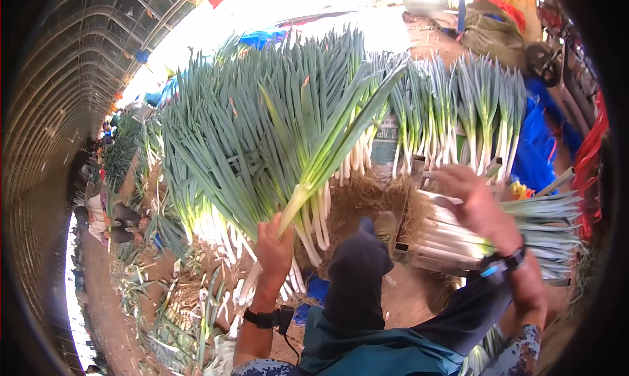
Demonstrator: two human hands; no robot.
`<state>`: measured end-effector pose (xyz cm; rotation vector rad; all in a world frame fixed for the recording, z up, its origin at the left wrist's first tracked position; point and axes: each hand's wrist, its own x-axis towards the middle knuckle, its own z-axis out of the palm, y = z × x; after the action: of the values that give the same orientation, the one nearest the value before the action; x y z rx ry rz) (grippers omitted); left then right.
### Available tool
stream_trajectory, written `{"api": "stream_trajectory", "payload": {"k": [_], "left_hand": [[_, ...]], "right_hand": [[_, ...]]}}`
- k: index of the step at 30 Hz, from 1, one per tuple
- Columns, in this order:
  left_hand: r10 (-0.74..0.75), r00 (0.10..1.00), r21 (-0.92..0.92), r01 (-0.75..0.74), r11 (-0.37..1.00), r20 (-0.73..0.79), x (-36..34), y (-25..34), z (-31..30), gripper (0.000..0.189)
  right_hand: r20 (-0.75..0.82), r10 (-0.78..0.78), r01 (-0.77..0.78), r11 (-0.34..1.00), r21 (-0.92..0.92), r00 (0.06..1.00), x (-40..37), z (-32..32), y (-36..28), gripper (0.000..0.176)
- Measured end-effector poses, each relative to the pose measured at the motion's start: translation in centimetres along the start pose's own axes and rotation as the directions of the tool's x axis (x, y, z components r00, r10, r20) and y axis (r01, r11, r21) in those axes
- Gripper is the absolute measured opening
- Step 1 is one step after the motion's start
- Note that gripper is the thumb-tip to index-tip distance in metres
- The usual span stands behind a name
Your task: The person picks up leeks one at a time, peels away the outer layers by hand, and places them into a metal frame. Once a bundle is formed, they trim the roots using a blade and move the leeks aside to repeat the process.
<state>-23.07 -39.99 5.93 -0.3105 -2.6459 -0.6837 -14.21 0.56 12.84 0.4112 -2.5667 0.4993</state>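
Observation:
My left hand [274, 250] is closed round the white stem of a leek [298, 199], whose green leaves fan up and to the right. Beside it stands a dense mass of upright leeks [242, 120], leaves up and white ends down. My right hand [473, 202] hangs over a crate of leeks [445, 235] lying on their sides, their white stems toward the middle. Its fingers are curved and apart, a little smeared by motion, and I see nothing held in them.
Upright bundles of leeks [485, 107] line the back right. Blue plastic sheeting [534, 150] and red plastic [590, 159] lie at the right. Trimmed leaves and scraps [183, 317] cover the soil at lower left. My knee [357, 271] stands between my hands.

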Motion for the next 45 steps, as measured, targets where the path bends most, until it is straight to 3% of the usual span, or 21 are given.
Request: {"api": "stream_trajectory", "payload": {"k": [2,6,7,10,12,17,20,21,23,24,25,28,29,30,32,34,36,37,40,44,45], "left_hand": [[0.011,1.000,-0.015,-0.011,1.000,-0.017,-0.7,0.6,0.1,0.037],[0.083,0.991,0.027,-0.081,0.996,-0.104,-1.8,0.8,-0.8,0.038],[0.071,0.992,0.036,-0.068,0.997,-0.107,-2.0,0.0,-1.1,0.037],[-0.011,0.997,-0.003,0.011,1.000,-0.076,-2.4,-0.9,-1.8,0.033],[-0.030,0.998,-0.054,0.027,0.998,-0.053,-2.7,-1.3,-2.1,0.029],[0.001,0.998,-0.211,-0.012,0.977,-0.055,-2.9,-0.8,-2.6,0.024],[0.110,0.988,-0.351,-0.140,0.926,-0.106,-2.7,-1.0,-2.2,0.023],[0.013,0.995,-0.494,0.036,0.869,0.097,-2.6,-0.8,-2.3,0.024],[-0.093,0.855,-0.613,0.438,0.658,0.511,-2.3,0.1,-3.6,0.026],[-0.040,0.836,-0.620,0.437,0.652,0.547,-2.1,0.6,-4.3,0.027],[0.024,0.812,-0.629,0.432,0.646,0.583,-1.8,1.1,-4.7,0.029],[0.156,0.813,-0.578,0.249,0.777,0.561,-1.6,2.4,-4.8,0.033],[0.218,0.794,-0.551,0.169,0.817,0.567,-1.1,2.0,-4.6,0.032],[0.283,0.774,-0.527,0.076,0.847,0.567,-0.3,2.1,-4.1,0.031],[0.386,0.728,-0.607,0.052,0.793,0.566,1.3,3.3,-2.9,0.028],[0.441,0.672,-0.644,0.070,0.762,0.595,2.2,5.2,-2.4,0.027],[0.460,0.595,-0.639,0.121,0.760,0.659,3.9,8.1,-2.4,0.027],[0.510,0.531,-0.650,0.105,0.753,0.677,4.7,8.8,-1.7,0.026],[0.507,0.343,-0.575,0.134,0.807,0.791,6.3,12.9,-1.2,0.027],[0.589,0.459,-0.652,-0.027,0.757,0.665,6.5,14.5,3.4,0.034],[0.611,0.488,-0.619,-0.169,0.767,0.624,6.3,15.3,5.0,0.033]], "right_hand": [[-0.260,-0.247,0.261,0.965,0.017,0.933,5.2,2.2,-6.1,0.051],[0.003,-0.535,0.531,0.837,-0.135,0.845,8.7,11.8,-11.8,0.046],[0.070,-0.521,0.526,0.845,-0.100,0.851,9.1,12.4,-12.4,0.051],[-0.094,-0.441,0.444,0.896,0.019,0.893,9.8,10.2,-14.6,0.054],[0.015,-0.474,0.474,0.881,0.004,0.880,10.6,10.8,-14.6,0.055],[-0.041,-0.405,0.403,0.914,-0.048,0.913,12.1,9.8,-13.8,0.054],[0.052,-0.456,0.459,0.885,-0.077,0.888,12.6,7.7,-14.1,0.054],[0.041,-0.521,0.519,0.833,-0.190,0.852,12.7,7.8,-13.9,0.043],[0.302,-0.434,0.494,0.855,-0.160,0.849,12.7,6.9,-13.0,0.031],[0.421,-0.384,0.480,0.865,-0.147,0.822,12.8,6.5,-12.6,0.026],[0.399,-0.391,0.490,0.853,-0.183,0.830,12.6,5.6,-12.2,0.010],[0.756,-0.020,0.155,0.982,-0.107,0.654,12.7,1.3,-10.0,0.017],[0.675,-0.140,0.133,0.989,0.062,0.725,12.0,0.3,-7.9,0.020],[0.752,-0.095,0.027,0.994,0.102,0.652,12.1,-0.2,-6.4,0.028],[0.765,-0.018,-0.086,0.992,0.096,0.644,11.2,-2.8,-5.7,0.036],[0.658,-0.002,-0.026,0.999,0.033,0.753,8.8,-5.0,-5.5,0.038],[0.715,0.192,0.000,0.966,-0.259,0.672,7.5,-6.1,-6.7,0.050],[0.501,0.026,0.181,0.915,-0.360,0.865,4.9,-5.7,-6.2,0.038],[0.373,-0.041,0.253,0.803,-0.539,0.927,1.0,-6.2,-3.9,0.025],[0.295,0.059,0.135,0.791,-0.596,0.954,-3.7,-9.0,1.8,0.012],[0.287,0.111,0.093,0.785,-0.613,0.951,-5.2,-9.8,3.6,0.011]]}}
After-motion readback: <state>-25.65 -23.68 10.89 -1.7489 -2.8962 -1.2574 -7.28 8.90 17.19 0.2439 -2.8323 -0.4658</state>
